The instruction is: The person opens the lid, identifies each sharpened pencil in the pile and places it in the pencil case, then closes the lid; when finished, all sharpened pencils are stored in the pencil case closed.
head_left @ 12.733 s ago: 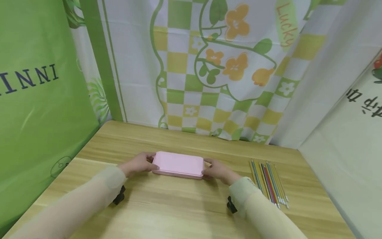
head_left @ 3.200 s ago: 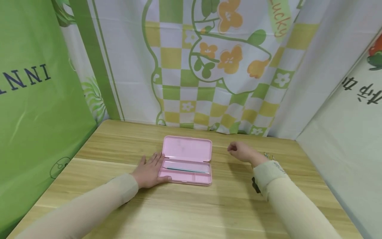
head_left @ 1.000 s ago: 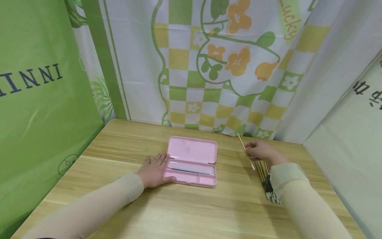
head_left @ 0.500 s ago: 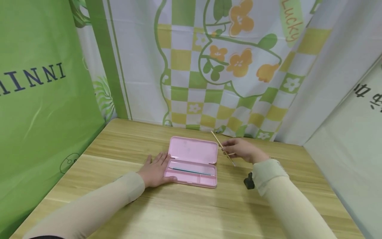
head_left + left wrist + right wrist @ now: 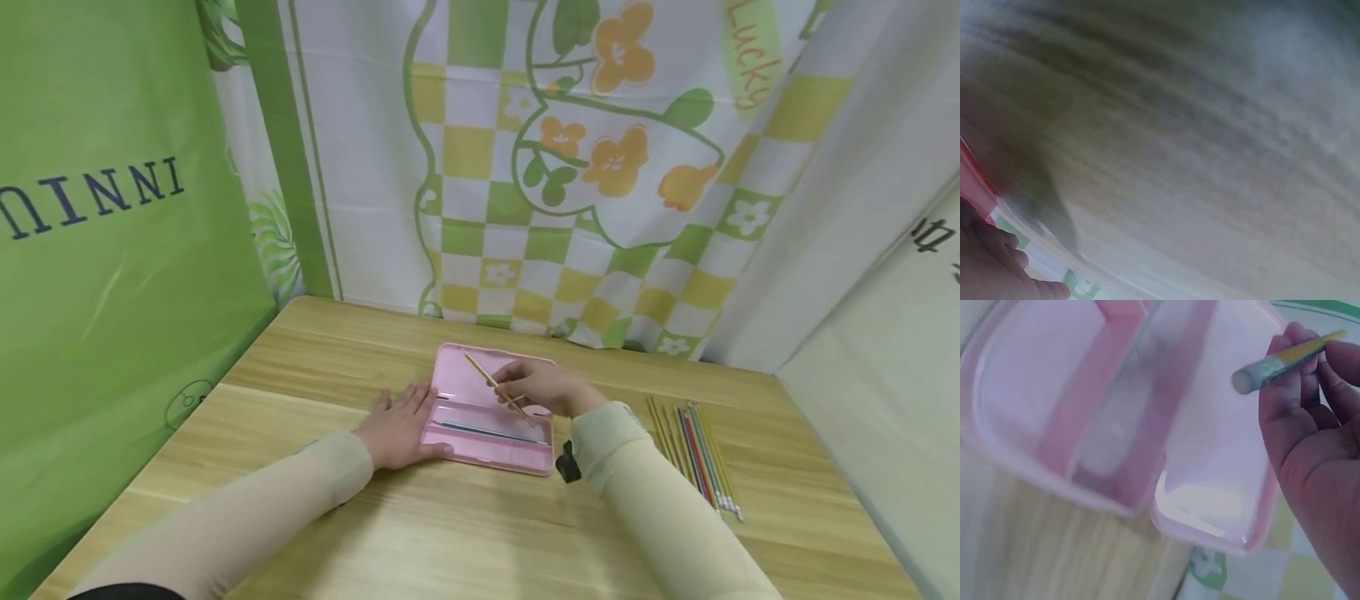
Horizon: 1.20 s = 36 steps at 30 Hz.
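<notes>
A pink pencil case (image 5: 454, 375) lies on the table with its lid folded back. Inside it rests one teal pencil (image 5: 491, 432), lengthwise in the rear compartment. My left hand (image 5: 397, 429) is flat at the case's left end, fingers straight and thumb along the front corner. In the left wrist view only part of that hand (image 5: 991, 269) shows beside a pink edge. Over the case, my right hand (image 5: 542, 385) pinches a yellow pencil (image 5: 480, 367) between thumb and fingers. The right wrist view shows its pale eraser end (image 5: 1246, 381) pointing towards the camera.
To the right on the wooden table (image 5: 450, 533) lies a loose row of several pencils (image 5: 705, 454), mostly yellow, with red and blue ones among them. A patterned curtain (image 5: 487, 217) hangs behind the table's back edge, and a green cloth (image 5: 112, 333) along the left.
The case, shut 12.7 s ago, stands open with a teal pencil in it. Over the last second my right hand carries the yellow pencil left from the row to over the case. My left hand stays.
</notes>
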{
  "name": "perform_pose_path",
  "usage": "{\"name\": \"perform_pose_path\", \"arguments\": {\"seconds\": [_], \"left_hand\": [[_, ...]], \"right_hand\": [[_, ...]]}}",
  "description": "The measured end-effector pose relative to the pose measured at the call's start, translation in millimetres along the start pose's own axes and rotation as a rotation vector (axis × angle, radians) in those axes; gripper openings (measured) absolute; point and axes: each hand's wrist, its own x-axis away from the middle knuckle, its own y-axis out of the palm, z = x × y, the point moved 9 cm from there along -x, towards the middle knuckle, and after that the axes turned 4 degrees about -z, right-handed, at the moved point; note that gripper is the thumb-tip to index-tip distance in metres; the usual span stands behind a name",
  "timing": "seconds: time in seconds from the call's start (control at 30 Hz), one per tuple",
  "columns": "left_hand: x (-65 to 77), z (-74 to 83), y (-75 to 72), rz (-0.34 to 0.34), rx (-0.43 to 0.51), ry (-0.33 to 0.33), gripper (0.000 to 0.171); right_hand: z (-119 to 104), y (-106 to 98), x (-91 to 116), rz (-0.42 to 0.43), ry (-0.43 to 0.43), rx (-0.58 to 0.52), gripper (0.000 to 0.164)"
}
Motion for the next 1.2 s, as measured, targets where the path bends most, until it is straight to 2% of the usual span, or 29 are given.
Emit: {"name": "perform_pose_path", "arguments": {"seconds": [0.07, 0.2, 0.43, 0.53, 0.7, 0.8, 0.93, 1.2], "left_hand": [[-0.4, 0.6, 0.3, 0.007, 0.003, 0.006, 0.105], [-2.0, -1.3, 2.7, 0.011, -0.005, 0.003, 0.105], [-5.1, -4.2, 3.4, 0.005, -0.012, -0.008, 0.107], [-5.5, -5.0, 3.0, -0.002, -0.014, -0.016, 0.107], [-4.1, -4.2, 2.5, -0.015, -0.003, -0.016, 0.108], [-4.4, -5.3, 4.8, -0.019, -0.006, -0.019, 0.109], [-5.4, -6.7, 5.9, -0.016, -0.003, -0.020, 0.110], [-6.9, -7.4, 7.9, -0.011, -0.005, -0.018, 0.110]], "right_hand": [[3.3, 7.2, -5.8, -0.017, 0.008, -0.029, 0.028], [6.1, 15.0, -11.1, -0.044, 0.015, -0.021, 0.025], [11.6, 17.1, -15.9, -0.042, 0.033, 0.021, 0.022], [11.5, 17.3, -18.0, -0.017, 0.036, 0.165, 0.022], [8.3, 22.9, -19.6, -0.029, 0.011, 0.544, 0.022], [8.4, 25.7, -19.0, -0.037, 0.006, 0.695, 0.019], [7.6, 26.4, -15.1, -0.026, 0.028, 0.798, 0.013], [5.1, 33.4, -8.8, 0.002, 0.025, 0.852, 0.005]]}}
